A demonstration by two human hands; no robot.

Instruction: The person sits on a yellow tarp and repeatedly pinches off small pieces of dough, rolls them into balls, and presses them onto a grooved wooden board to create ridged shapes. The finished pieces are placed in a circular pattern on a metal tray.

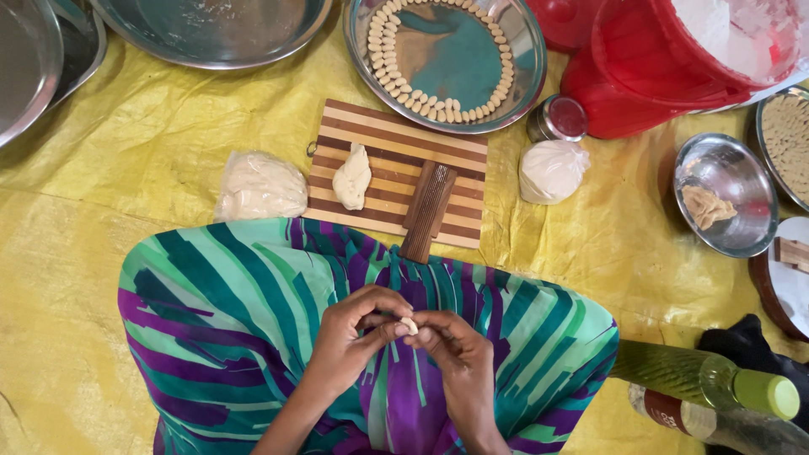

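Together left hand [352,330], right hand [451,350] meet over lap, fingertip grip pinching small dough piece [409,324].

Green-and-purple striped garment [253,312], brown-and-cream striped board [396,160], yellow sheet [152,143], red bucket [640,76], pale dough [352,177].

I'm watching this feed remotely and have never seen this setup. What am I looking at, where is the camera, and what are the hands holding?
There is no machine: the one picture comes from a camera on a person's head, looking down at their lap. The left hand and right hand pinch a small piece of dough between their fingertips. Ahead, on a yellow sheet, lies a striped wooden board with a dough lump and a ridged wooden paddle. Beyond it, a metal tray holds shaped pieces lined along its rim.
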